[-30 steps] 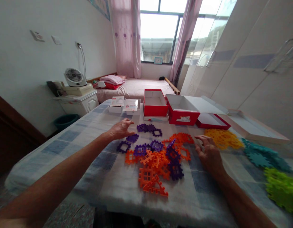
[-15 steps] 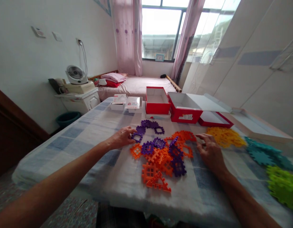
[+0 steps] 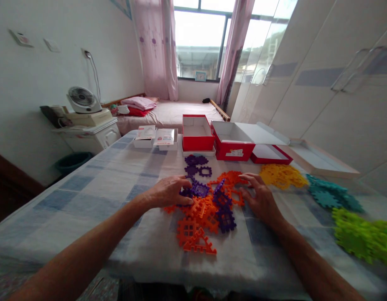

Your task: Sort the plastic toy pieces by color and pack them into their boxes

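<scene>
Left hand (image 3: 171,191) had shifted toward the table's (image 3: 143,240) near edge, digits parted around purple pieces (image 3: 200,190), as the right hand (image 3: 259,194), also spread, touched orange pieces (image 3: 231,177).

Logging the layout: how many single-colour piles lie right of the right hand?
3: yellow pile, farthest back; teal pile, in the middle; lime-green pile, nearest the front, reaching the frame's right edge. Others may be hidden out of frame.

The left hand (image 3: 171,190) and right hand (image 3: 259,195) are being presented bare. The left forearm (image 3: 96,243) and right forearm (image 3: 309,256) are likewise being exposed. Dark clothing (image 3: 152,292) is being worn below, its details being obscured by shadow.
</scene>
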A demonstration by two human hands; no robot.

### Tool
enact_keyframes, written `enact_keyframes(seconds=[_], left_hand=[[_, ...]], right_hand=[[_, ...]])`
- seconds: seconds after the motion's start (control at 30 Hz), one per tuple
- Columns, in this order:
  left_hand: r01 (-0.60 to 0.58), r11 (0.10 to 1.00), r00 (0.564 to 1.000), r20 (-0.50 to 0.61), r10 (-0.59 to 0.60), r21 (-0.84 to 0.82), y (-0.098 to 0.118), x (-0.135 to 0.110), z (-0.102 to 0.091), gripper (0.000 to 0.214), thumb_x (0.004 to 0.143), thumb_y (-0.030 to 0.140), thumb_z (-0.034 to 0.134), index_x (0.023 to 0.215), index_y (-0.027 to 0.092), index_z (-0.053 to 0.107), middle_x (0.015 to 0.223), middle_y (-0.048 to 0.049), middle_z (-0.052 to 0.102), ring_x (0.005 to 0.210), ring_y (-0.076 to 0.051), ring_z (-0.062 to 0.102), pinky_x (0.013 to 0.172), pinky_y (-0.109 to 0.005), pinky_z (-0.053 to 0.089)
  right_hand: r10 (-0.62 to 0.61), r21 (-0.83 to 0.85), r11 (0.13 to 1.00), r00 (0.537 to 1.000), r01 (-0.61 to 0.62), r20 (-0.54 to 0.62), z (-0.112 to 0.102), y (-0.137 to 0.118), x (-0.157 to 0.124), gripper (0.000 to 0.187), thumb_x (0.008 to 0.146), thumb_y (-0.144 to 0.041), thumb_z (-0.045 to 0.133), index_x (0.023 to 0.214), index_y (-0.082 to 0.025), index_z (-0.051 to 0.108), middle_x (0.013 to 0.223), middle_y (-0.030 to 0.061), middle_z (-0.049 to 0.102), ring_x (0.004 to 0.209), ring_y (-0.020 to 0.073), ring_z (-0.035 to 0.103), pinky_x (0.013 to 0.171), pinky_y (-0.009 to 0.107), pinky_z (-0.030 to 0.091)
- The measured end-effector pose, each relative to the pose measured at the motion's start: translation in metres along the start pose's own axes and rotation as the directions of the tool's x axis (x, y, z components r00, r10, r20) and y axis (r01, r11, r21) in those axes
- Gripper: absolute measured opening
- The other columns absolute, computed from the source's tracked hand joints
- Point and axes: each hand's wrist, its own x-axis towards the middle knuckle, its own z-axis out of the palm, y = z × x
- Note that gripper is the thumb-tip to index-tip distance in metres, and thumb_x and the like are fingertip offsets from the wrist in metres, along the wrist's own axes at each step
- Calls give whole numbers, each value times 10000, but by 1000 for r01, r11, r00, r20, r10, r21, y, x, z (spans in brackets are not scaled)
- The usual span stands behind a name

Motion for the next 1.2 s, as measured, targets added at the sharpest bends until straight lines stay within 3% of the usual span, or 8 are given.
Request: enact_keyframes(seconds=[0.17, 0.37, 0.67, 0.8, 0.93, 1.03, 1.1, 1.2], left_hand=[[-2, 1000, 998, 66, 2, -12, 0, -2, -6, 293, 728, 279, 635, 1013, 213, 658, 893, -17, 609, 780, -154, 585, 724, -235, 437], [75, 985, 993, 107, -58, -155, -11, -1, -3, 312, 686, 238, 639, 994, 196, 653, 860, -11, 638, 747, -147, 584, 665, -223, 443], [115, 782, 980, -60, -191, -612, -30, 20, 0, 247, 699, 292, 621, 884, 128, 613, 667, 13, 590, 585, -105, 529, 556, -234, 437], [130, 849, 865, -361, -350, -512, -35, 42, -2, 442, 728, 299, 621, 1127, 117, 565, 979, -97, 634, 854, -191, 612, 752, -341, 501], [-69, 968, 938, -346, -19, -241, -30, 37, 1, 337, 753, 204, 599, 1087, 190, 639, 1176, -93, 583, 1074, -213, 558, 949, -362, 434], [-271, 940, 962, -97, 256, -206, -20, 26, 8, 426, 747, 61, 523, 1084, 283, 659, 1270, -25, 558, 1178, -191, 503, 1025, -349, 374], [-297, 941, 954, -16, 298, -164, -15, 24, 13, 548, 695, -11, 499, 1103, 321, 652, 1325, 3, 526, 1259, -210, 429, 1067, -385, 323], [-280, 956, 960, 0, 281, -89, -17, 26, 18, 546, 665, 9, 548, 1096, 326, 658, 1316, 2, 537, 1267, -249, 417, 1079, -433, 299]], right_hand=[[-182, -15, 982, 972, 187, 151, 4, -28, 14, 414, 842, -163, 447, 1241, -257, 504, 1277, 75, 480, 1184, 210, 445, 1014, 419, 366], [-274, -92, 948, 927, 305, 255, 10, -33, 33, 200, 809, -154, 519, 931, -246, 647, 1218, 59, 549, 1244, 256, 384, 986, 463, 337], [17, 80, 996, 965, -39, 261, 14, -62, 84, 158, 820, -249, 513, 858, -176, 647, 756, 23, 644, 682, 140, 578, 684, 272, 447], [133, 112, 982, 978, -151, 159, 34, -69, 100, 379, 804, -310, 564, 1135, -126, 580, 969, 98, 638, 830, 182, 603, 771, 320, 468], [16, 43, 999, 956, -30, 294, 15, -64, 77, 476, 788, -347, 596, 1225, -167, 538, 1142, 133, 566, 1007, 235, 566, 867, 393, 453], [-155, 152, 985, 804, 82, 574, -10, -60, 47, 643, 693, -395, 695, 1292, -292, 484, 1255, 81, 525, 1150, 254, 488, 932, 428, 427], [-212, 190, 975, 720, 113, 661, -20, -59, 32, 808, 626, -395, 746, 1354, -333, 401, 1354, 68, 452, 1251, 283, 392, 990, 481, 370], [-188, 160, 981, 708, 107, 681, -21, -56, 19, 864, 615, -326, 752, 1383, -332, 355, 1396, 71, 408, 1297, 300, 324, 1024, 528, 309]])
